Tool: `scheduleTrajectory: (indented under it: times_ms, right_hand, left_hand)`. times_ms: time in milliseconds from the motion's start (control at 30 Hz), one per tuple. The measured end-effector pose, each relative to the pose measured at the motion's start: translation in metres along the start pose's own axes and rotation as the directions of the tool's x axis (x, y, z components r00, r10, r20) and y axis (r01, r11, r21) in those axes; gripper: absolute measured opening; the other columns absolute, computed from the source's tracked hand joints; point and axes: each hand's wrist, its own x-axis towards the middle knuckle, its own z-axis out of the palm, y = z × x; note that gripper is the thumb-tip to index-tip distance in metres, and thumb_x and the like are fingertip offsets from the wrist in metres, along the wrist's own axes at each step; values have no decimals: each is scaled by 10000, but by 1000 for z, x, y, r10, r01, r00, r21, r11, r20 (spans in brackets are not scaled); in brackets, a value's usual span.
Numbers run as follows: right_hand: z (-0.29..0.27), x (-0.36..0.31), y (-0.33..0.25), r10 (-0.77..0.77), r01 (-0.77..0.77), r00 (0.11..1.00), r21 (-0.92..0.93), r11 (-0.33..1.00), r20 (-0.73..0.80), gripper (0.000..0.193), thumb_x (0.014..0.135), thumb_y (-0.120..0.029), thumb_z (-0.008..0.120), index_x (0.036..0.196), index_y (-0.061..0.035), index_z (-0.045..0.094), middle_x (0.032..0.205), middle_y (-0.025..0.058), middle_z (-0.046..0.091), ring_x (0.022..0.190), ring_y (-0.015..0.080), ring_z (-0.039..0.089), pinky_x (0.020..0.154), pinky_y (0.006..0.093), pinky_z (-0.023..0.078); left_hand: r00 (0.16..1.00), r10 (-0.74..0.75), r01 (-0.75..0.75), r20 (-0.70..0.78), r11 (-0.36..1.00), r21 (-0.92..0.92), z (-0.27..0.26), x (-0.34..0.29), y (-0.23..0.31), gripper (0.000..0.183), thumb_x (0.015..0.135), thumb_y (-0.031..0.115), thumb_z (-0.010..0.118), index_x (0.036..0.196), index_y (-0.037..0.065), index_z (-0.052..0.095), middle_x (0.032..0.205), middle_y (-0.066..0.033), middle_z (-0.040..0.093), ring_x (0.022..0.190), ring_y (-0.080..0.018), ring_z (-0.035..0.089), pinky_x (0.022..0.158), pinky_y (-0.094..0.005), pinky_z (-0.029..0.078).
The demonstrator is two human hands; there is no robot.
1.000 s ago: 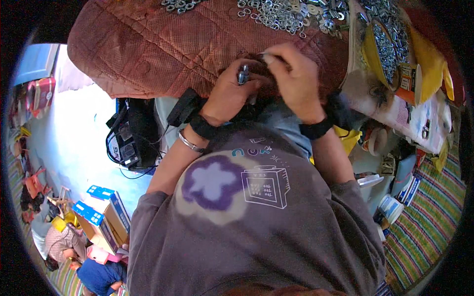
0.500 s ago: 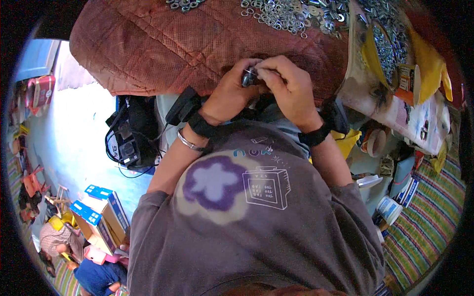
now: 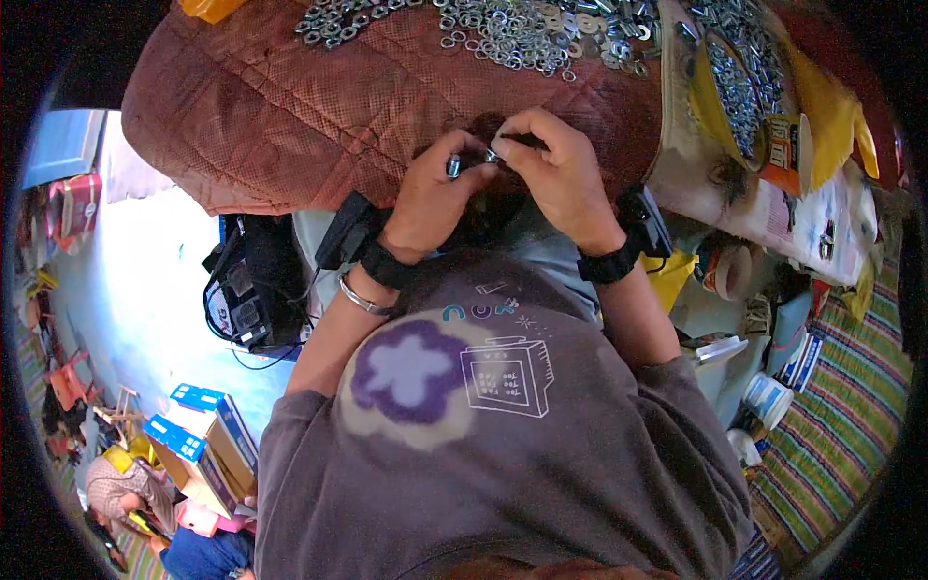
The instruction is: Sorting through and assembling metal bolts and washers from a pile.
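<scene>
My left hand (image 3: 432, 201) is closed, its thumb and index finger curled around a short shiny metal cylinder (image 3: 453, 167) that shows in the palm. At its fingertips sits a small shiny metal piece (image 3: 492, 156), which looks like a nut or washer. The right hand (image 3: 564, 179) pinches this piece between thumb and index finger. Whether the cylinder and the small piece are joined is hidden by the fingers. Both hands are close together above the near edge of the reddish-brown quilted cloth (image 3: 290, 126).
Nuts (image 3: 338, 32) and a heap of washers (image 3: 522, 43) lie at the cloth's far side. Right of them are a yellow-rimmed container (image 3: 703, 92) of small metal parts and an orange cup (image 3: 788, 155). A black bag (image 3: 253, 290) stands lower left. Another person (image 3: 121, 488) sits beside cardboard boxes (image 3: 217, 449).
My hands have opened out slightly, the left shifting left and down. The cylinder now shows in the left palm and the small piece at the fingertips. The view has tilted a little.
</scene>
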Motion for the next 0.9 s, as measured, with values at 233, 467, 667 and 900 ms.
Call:
scheduleTrajectory:
  times_ms: [233,467,667,900]
  right_hand:
    - [-34,24,19,-321,155,922,-554,818,-216,196,804,-146,596,955,-23,578,886,118,592,803,254,591,679,323,463]
    - [-47,46,30,-355,103,921,-779,618,-160,225,763,-175,610,943,-45,573,877,151,568,797,358,551,677,414,446]
    - [-33,32,8,-345,145,922,-672,726,-174,178,770,-147,620,899,-25,597,889,116,611,806,265,594,691,334,460]
    - [3,22,-10,-11,16,993,-40,999,118,174,755,-145,634,855,-4,613,797,124,623,723,218,598,656,302,458]
  left_hand:
    - [976,-185,204,114,962,-181,-1,3,4,169,819,105,595,969,40,551,719,-19,588,605,-66,493,549,-215,400]
    - [962,-175,261,210,815,-517,1,5,-8,160,843,96,575,989,52,529,837,-63,653,610,-57,508,552,-189,409]
    - [968,-235,239,90,747,-620,-3,1,-9,157,824,71,592,963,29,533,783,-25,615,597,-47,488,529,-193,410]
    - [991,-120,93,-61,940,-328,-10,1,4,112,798,35,601,897,25,551,674,19,518,568,-39,473,486,-201,389]
